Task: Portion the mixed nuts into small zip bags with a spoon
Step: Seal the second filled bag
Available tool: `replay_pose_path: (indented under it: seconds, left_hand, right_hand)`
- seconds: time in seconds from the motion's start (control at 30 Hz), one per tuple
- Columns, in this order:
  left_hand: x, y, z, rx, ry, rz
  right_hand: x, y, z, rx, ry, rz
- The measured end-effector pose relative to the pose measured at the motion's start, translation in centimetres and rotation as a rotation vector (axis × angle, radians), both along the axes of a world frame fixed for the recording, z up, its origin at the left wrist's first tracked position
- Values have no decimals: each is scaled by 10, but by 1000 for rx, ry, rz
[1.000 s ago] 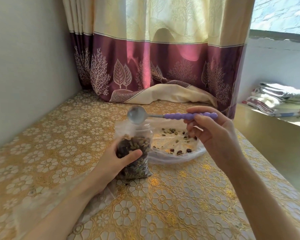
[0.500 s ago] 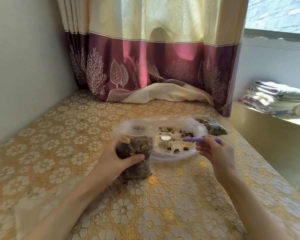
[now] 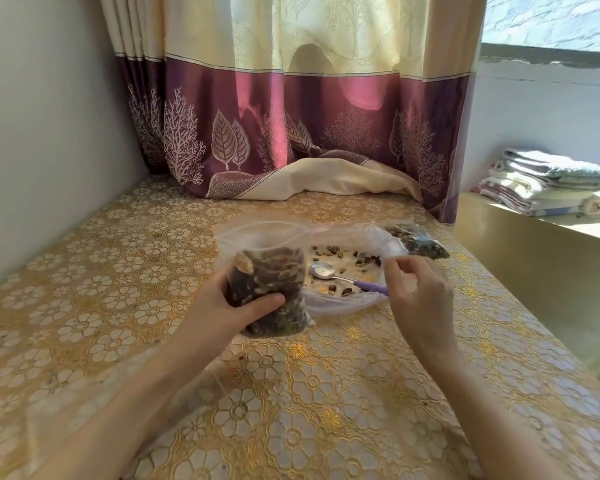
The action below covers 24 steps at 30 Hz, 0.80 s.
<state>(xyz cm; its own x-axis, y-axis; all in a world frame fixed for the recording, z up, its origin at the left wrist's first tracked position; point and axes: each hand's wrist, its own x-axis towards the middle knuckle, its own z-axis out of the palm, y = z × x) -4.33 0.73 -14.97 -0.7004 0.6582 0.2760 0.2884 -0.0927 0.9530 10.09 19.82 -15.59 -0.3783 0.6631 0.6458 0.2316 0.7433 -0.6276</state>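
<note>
My left hand (image 3: pixel 236 306) grips a small clear zip bag (image 3: pixel 269 289) that stands upright on the table, open at the top and packed with mixed nuts. Behind it lies a large clear plastic bag (image 3: pixel 347 303), spread open with a few loose nuts (image 3: pixel 329 251) left in it. A spoon (image 3: pixel 321 271) with a purple handle rests in that bag, bowl up and without nuts. My right hand (image 3: pixel 418 289) hovers over the handle's end with fingers loosely curled, hiding that end. Another filled zip bag (image 3: pixel 420 241) lies at the back right.
The table (image 3: pixel 326 393) has a gold floral lace cloth. A cream and maroon curtain (image 3: pixel 291 133) drapes onto its far edge, and a grey wall runs along the left. The table's right edge drops off; folded towels (image 3: pixel 548 181) lie on a ledge beyond.
The right hand carried the spoon from above the small bag down into the large bag, where it now lies flat. The left hand kept hold of the small bag.
</note>
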Motion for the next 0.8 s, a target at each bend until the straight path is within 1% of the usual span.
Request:
replay_pose_path:
  seconds: [0.03,0.07,0.1,0.17,0.23,0.27,0.33,0.4,0.47,0.53,0.6,0.67,0.73,0.8]
  left_hand:
    - [2,0,0,-10,20,-19]
    - [3,-1,0,-45,46,-46]
    - [4,-1,-1,-95,72,-81]
    - [4,-3,-3,-192,114,-155]
    - [2,-5,-4,-274,154,-180]
    - [1,-5,-4,-286,153,-178]
    - [0,-4,-4,-222,122,-167]
    - [3,-3,-1,-93,120,-162]
    - [7,-1,2,19,148,-151]
    - [9,0,6,71,146,-170]
    - [11,0,7,24,104,-219]
    - [10,-2,5,-39,68,-241]
    - [10,-3,5,-58,63,-225]
    - [11,-1,6,-36,101,-156]
  right_hand:
    - [0,-10,5,-30,75,132]
    - [-2,-21,7,-104,114,291]
    - [-4,-31,8,-199,103,453]
    - [-9,-43,3,-371,-29,712]
    - [-14,-47,-5,-481,-145,840]
    - [-15,-47,-8,-515,-175,853]
    - [-17,-45,-11,-552,-183,858]
    - [-18,-45,-11,-564,-73,893]
    - [-19,-45,-7,-525,64,906]
    - [-18,-46,-3,-510,140,925]
    - [-16,-48,-2,-531,115,939]
    - [-15,-49,-1,-563,35,929]
    - [-16,-50,0,-556,-4,866]
    - [-20,-53,2,-507,24,801]
